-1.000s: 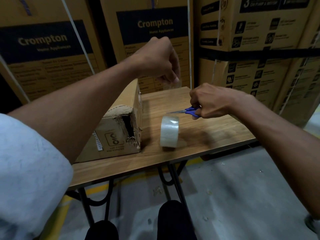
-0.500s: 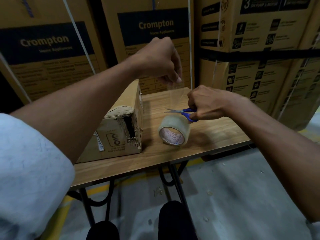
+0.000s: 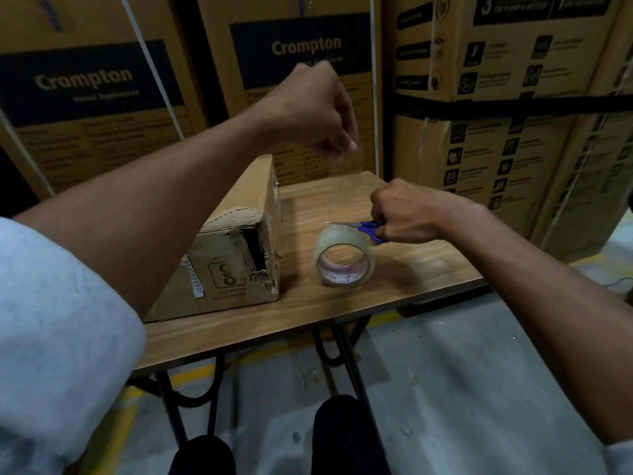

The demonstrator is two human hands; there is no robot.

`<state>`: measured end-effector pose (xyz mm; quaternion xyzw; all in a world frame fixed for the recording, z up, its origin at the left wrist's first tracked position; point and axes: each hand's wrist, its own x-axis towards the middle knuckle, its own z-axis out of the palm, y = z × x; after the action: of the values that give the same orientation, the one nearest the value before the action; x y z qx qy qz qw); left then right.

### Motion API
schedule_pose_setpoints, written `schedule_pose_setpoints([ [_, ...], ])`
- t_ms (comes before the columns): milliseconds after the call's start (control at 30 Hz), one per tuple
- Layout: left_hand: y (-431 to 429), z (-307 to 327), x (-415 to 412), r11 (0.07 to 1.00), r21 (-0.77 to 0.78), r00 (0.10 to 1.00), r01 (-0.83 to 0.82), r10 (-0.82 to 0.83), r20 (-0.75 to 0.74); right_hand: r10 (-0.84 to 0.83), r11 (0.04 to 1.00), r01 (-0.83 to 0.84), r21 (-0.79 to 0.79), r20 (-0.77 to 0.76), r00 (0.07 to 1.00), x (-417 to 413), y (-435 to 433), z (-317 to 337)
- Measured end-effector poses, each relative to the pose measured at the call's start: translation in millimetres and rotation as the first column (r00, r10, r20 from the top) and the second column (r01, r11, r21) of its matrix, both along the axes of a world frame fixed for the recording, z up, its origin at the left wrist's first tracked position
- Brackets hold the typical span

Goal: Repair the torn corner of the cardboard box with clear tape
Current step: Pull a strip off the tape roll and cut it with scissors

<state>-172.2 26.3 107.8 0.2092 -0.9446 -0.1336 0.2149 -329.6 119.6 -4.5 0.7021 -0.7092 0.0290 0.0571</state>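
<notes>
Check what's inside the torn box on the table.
Through the torn corner of the cardboard box only a dark gap shows, edged by ragged corrugated board. Any contents are hidden by the walls and shadow.

Stacked cartons behind a wooden table, grey floor below.

I see a wood-grain table (image 3: 394,296) that stands on black metal legs (image 3: 349,358). Behind it are big brown cartons (image 3: 305,46), and two of them have a dark blue panel printed "Crompton". A white strap (image 3: 150,63) runs slanted over the left one. On the right, a black band (image 3: 513,106) crosses the stack. The grey floor (image 3: 479,389) has a yellow line (image 3: 191,375) under the table.
</notes>
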Motion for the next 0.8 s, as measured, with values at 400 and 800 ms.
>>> schedule_pose_setpoints([
  [400, -15, -63, -5, 0.976, -0.005, 0.975, -0.219, 0.219, 0.046, -0.061, 0.996, 0.061, 0.057, -0.01, 0.998, 5, 0, -7],
  [800, -30, -109, 8, 0.81, 0.578, 0.995, -0.097, 0.065, 0.076, -0.207, 0.976, 0.197, 0.094, 0.109, 0.972, -3, 3, -7],
])
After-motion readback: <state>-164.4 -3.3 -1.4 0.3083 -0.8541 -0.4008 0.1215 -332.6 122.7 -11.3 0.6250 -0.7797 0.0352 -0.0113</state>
